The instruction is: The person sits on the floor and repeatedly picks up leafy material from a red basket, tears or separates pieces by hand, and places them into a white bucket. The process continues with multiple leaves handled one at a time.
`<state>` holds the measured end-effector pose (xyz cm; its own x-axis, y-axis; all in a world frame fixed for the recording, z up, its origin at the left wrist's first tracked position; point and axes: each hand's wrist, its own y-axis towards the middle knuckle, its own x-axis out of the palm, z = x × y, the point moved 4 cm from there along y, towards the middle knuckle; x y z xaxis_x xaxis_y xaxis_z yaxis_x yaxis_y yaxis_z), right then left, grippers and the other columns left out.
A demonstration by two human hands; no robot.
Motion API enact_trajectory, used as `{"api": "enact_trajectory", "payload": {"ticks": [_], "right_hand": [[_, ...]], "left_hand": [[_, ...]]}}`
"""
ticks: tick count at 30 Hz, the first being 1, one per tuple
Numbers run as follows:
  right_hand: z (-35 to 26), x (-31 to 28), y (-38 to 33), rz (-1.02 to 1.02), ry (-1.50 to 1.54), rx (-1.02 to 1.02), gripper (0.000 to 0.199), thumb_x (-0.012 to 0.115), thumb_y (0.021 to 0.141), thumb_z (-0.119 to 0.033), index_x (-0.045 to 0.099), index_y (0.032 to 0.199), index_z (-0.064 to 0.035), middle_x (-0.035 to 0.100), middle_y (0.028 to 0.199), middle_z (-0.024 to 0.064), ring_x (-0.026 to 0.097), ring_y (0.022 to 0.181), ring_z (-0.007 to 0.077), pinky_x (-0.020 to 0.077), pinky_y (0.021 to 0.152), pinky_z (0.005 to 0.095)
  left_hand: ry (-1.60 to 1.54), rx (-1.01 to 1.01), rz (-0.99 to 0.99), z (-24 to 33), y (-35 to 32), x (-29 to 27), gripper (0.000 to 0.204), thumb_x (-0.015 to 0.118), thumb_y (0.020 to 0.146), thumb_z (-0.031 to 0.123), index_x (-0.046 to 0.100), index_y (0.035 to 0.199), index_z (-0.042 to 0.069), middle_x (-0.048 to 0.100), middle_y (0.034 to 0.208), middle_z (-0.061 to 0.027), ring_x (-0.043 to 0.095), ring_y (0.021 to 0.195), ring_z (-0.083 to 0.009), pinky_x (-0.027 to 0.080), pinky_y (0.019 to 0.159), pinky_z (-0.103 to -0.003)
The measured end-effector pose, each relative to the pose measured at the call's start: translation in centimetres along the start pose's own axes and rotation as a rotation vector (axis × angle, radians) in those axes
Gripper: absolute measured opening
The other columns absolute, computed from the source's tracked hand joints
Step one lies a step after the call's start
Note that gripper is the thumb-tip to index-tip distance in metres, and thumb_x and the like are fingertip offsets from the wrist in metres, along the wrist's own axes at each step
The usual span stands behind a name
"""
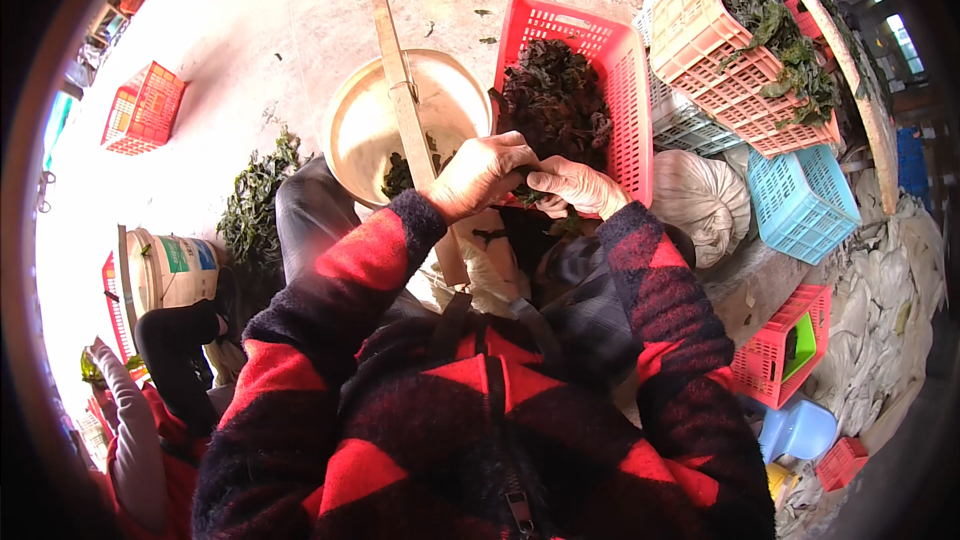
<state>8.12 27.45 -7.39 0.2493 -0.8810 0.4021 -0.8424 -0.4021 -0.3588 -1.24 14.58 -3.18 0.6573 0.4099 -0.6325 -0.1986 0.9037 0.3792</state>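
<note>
My left hand [484, 172] is closed, its knuckles up, over the near rim of a pale round bucket [345, 105]. Facing it, my right hand [575, 185] has its fingers bent inward, and a dark piece of seaweed [522, 186] is pinched between the two hands, mostly hidden by my fingers. A wooden slat [400, 100] lies across the bucket beside my left hand and runs down toward my lap. Some green seaweed sits in the bucket's bottom. Just beyond my hands stands a red plastic basket [630, 90] holding a heap of dark brown seaweed [560, 90].
Green seaweed [258, 205] is piled on the floor at left, near a white bucket [180, 268] and another person's sleeve [135, 440]. A small red crate [145, 108] stands far left. At right are a seaweed-filled orange crate [715, 50], a blue crate [803, 202] and a white sack [700, 205].
</note>
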Motion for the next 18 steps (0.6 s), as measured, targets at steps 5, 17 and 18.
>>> {"api": "enact_trajectory", "payload": {"ticks": [5,17,18], "right_hand": [[-1.2,0.0,0.1,0.383,-0.442,-0.199,0.015,0.068,0.087,-0.013,0.061,0.093,-0.0004,0.058,0.077,-0.0007,0.053,0.072,0.0074,0.0442,0.064,0.0249],[-0.3,1.7,0.8,0.483,0.076,-0.319,0.011,0.059,0.094,-0.017,0.064,0.094,-0.0066,0.062,0.081,-0.0033,0.055,0.066,0.0051,0.0431,0.054,0.0215],[-0.4,1.9,1.0,0.424,0.238,-0.332,0.011,0.059,0.094,-0.018,0.064,0.094,-0.0077,0.061,0.081,-0.004,0.054,0.065,0.0043,0.0425,0.053,0.021]], "left_hand": [[0.065,-0.233,0.108,-0.9,-1.3,0.9,0.017,0.062,0.078,0.005,0.068,0.093,0.002,0.064,0.087,-0.0148,0.065,0.079,-0.0302,0.052,0.071,-0.036],[-0.104,-0.459,0.091,-3.7,-2.1,1.4,0.02,0.061,0.081,0.006,0.064,0.098,-0.004,0.067,0.079,-0.0178,0.067,0.077,-0.0293,0.051,0.072,-0.036],[-0.043,-0.413,0.086,-3.4,-2.1,1.2,0.02,0.062,0.081,0.007,0.063,0.099,-0.003,0.067,0.08,-0.0181,0.067,0.078,-0.0313,0.051,0.073,-0.037]]}}
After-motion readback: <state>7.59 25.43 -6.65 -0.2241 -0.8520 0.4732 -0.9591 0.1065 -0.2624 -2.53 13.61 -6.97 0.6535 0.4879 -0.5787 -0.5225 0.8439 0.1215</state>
